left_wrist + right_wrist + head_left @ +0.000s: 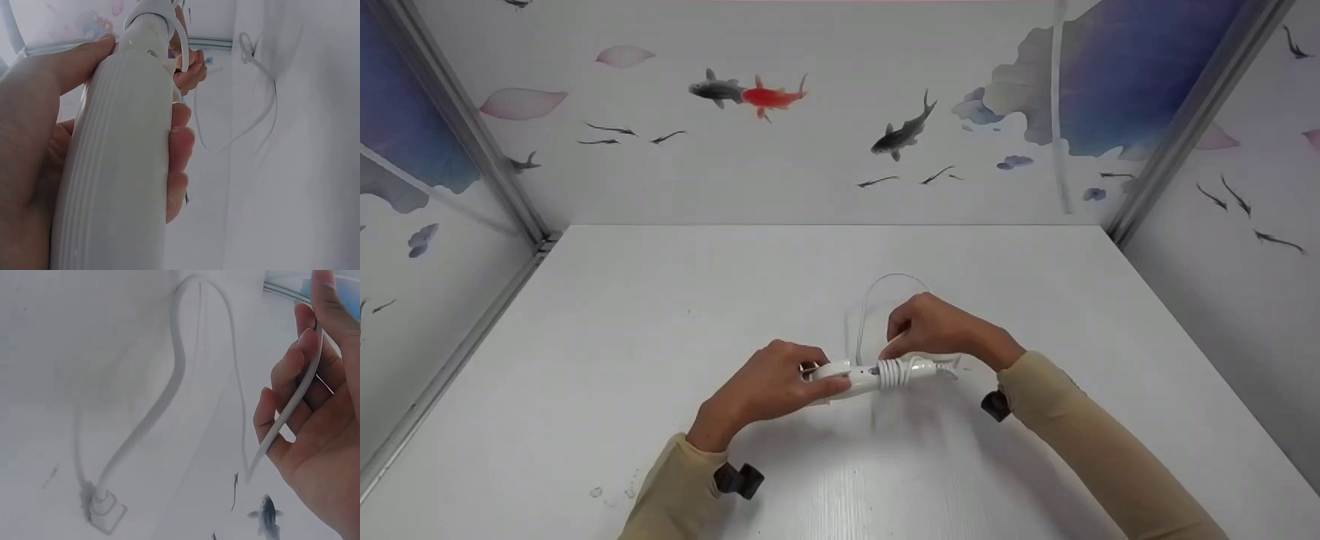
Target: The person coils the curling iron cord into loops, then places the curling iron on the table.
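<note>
My left hand point(776, 379) grips a white handheld appliance point(864, 381) by its body, thumb along the near side. In the left wrist view this ribbed body point(124, 140) fills the palm, with fingertips wrapped round its right side. Several turns of white cord point(892, 373) circle the appliance's narrower right part. My right hand point(937, 326), just above these turns, holds the cord; in the right wrist view the cord point(289, 405) crosses the palm and is pinched between thumb and forefinger. A free loop arcs behind the hands. The cord's plug point(107, 512) shows at lower left there.
Both hands work over a white table point(660, 300). Printed panels with fish and petals point(810, 165) close off the back and both sides. Metal frame posts point(1200, 120) stand at the back corners. Dark wrist mounts point(739, 480) sit at both sleeves.
</note>
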`<state>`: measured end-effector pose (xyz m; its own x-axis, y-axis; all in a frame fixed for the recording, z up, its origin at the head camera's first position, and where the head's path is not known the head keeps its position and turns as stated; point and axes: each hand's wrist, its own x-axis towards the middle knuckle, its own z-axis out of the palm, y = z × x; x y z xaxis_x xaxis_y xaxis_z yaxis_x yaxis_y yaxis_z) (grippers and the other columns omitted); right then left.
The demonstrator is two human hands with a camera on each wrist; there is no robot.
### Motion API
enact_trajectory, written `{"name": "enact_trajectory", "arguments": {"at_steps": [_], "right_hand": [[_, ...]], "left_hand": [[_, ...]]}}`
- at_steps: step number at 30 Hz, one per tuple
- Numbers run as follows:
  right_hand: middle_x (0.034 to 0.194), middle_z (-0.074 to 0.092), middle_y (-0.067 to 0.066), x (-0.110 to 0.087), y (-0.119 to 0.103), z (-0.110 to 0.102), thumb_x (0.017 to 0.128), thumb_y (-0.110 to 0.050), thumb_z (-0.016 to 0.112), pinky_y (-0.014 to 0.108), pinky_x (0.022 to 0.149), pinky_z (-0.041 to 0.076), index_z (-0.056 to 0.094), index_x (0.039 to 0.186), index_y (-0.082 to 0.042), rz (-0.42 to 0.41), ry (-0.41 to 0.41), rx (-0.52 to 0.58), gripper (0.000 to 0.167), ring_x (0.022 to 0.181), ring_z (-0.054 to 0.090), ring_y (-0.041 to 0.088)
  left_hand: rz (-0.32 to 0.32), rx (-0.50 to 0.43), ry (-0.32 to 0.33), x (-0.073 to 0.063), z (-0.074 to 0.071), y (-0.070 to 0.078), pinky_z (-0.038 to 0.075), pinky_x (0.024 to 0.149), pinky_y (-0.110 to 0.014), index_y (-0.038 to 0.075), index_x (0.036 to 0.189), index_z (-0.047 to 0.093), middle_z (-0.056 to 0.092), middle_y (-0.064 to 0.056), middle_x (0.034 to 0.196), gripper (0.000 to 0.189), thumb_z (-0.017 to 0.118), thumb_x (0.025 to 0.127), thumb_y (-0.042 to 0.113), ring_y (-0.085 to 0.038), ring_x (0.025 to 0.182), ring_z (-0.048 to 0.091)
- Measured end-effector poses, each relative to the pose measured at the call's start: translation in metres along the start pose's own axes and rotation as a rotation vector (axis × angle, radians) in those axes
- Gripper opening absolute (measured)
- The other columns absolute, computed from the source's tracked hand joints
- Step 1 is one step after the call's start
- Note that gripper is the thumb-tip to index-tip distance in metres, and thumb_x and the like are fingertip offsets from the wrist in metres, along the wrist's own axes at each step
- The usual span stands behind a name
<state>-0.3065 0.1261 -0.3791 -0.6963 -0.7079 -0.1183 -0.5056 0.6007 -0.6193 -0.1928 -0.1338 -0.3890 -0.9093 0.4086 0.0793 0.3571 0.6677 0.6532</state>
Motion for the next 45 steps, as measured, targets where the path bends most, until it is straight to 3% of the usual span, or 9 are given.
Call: {"name": "enact_trajectory", "arguments": {"at_steps": [6, 11, 15, 22, 28, 35, 40, 45], "right_hand": [[0.085, 0.072, -0.003, -0.008, -0.020, -0.005, 0.084, -0.026, 0.082, 0.030, 0.077, 0.057, 0.077, 0.089, -0.016, -0.053, 0.027, -0.044, 0.013, 0.078, 0.065, 0.010], [0.090, 0.073, -0.001, -0.014, -0.033, -0.004, 0.088, -0.024, 0.078, 0.032, 0.079, 0.057, 0.076, 0.095, -0.014, -0.062, 0.109, -0.086, 0.012, 0.081, 0.066, 0.011], [0.092, 0.073, 0.000, -0.021, -0.040, -0.001, 0.090, -0.022, 0.075, 0.031, 0.076, 0.055, 0.076, 0.098, -0.012, -0.061, 0.196, -0.090, 0.013, 0.080, 0.065, 0.012], [0.089, 0.072, 0.000, -0.035, -0.050, 0.006, 0.092, -0.019, 0.072, 0.028, 0.072, 0.054, 0.078, 0.095, -0.010, -0.132, 0.317, -0.154, 0.011, 0.079, 0.065, 0.010], [0.091, 0.071, 0.001, -0.043, -0.053, 0.013, 0.095, -0.013, 0.067, 0.024, 0.070, 0.051, 0.077, 0.105, -0.007, -0.162, 0.323, -0.159, 0.015, 0.076, 0.059, 0.008], [0.081, 0.064, 0.000, -0.047, -0.057, 0.022, 0.098, -0.011, 0.062, 0.022, 0.064, 0.043, 0.076, 0.109, -0.007, -0.206, 0.369, -0.102, 0.018, 0.071, 0.048, 0.008], [0.085, 0.066, 0.001, -0.046, -0.060, 0.029, 0.099, -0.009, 0.060, 0.022, 0.066, 0.045, 0.074, 0.112, -0.006, -0.222, 0.376, -0.087, 0.019, 0.072, 0.051, 0.007], [0.086, 0.069, 0.003, -0.043, -0.059, 0.034, 0.099, -0.006, 0.058, 0.021, 0.064, 0.047, 0.074, 0.113, -0.005, -0.212, 0.366, 0.007, 0.020, 0.070, 0.053, 0.006]], "left_hand": [[-0.025, 0.023, -0.034, 0.003, 0.008, 0.001, 0.045, 0.061, -0.027, 0.015, 0.094, 0.073, 0.065, 0.005, 0.079, 0.037, 0.067, 0.091, 0.051, -0.009, 0.067, 0.055], [-0.049, 0.028, -0.023, 0.004, 0.010, 0.001, 0.044, 0.062, -0.027, 0.013, 0.096, 0.073, 0.066, 0.003, 0.080, 0.040, 0.064, 0.093, 0.052, -0.010, 0.070, 0.054], [-0.070, 0.017, 0.013, 0.004, 0.008, 0.002, 0.043, 0.061, -0.028, 0.012, 0.094, 0.073, 0.065, 0.002, 0.077, 0.041, 0.064, 0.093, 0.052, -0.011, 0.068, 0.053], [-0.137, 0.017, 0.072, 0.006, 0.007, 0.004, 0.044, 0.060, -0.029, 0.013, 0.095, 0.074, 0.067, 0.003, 0.079, 0.044, 0.064, 0.092, 0.056, -0.011, 0.066, 0.054], [-0.204, 0.038, 0.141, 0.006, 0.008, 0.007, 0.045, 0.061, -0.029, 0.011, 0.103, 0.073, 0.071, 0.000, 0.084, 0.045, 0.064, 0.092, 0.054, -0.013, 0.069, 0.058], [-0.266, 0.079, 0.261, 0.006, 0.006, 0.009, 0.045, 0.060, -0.029, 0.009, 0.105, 0.072, 0.071, -0.005, 0.087, 0.047, 0.062, 0.094, 0.054, -0.015, 0.069, 0.058], [-0.283, 0.075, 0.335, 0.005, 0.002, 0.008, 0.046, 0.061, -0.030, 0.009, 0.103, 0.072, 0.072, -0.005, 0.087, 0.045, 0.063, 0.094, 0.052, -0.016, 0.070, 0.060], [-0.292, 0.056, 0.381, 0.004, -0.002, 0.008, 0.048, 0.063, -0.031, 0.007, 0.105, 0.072, 0.073, -0.007, 0.089, 0.046, 0.061, 0.096, 0.050, -0.018, 0.073, 0.062]]}}
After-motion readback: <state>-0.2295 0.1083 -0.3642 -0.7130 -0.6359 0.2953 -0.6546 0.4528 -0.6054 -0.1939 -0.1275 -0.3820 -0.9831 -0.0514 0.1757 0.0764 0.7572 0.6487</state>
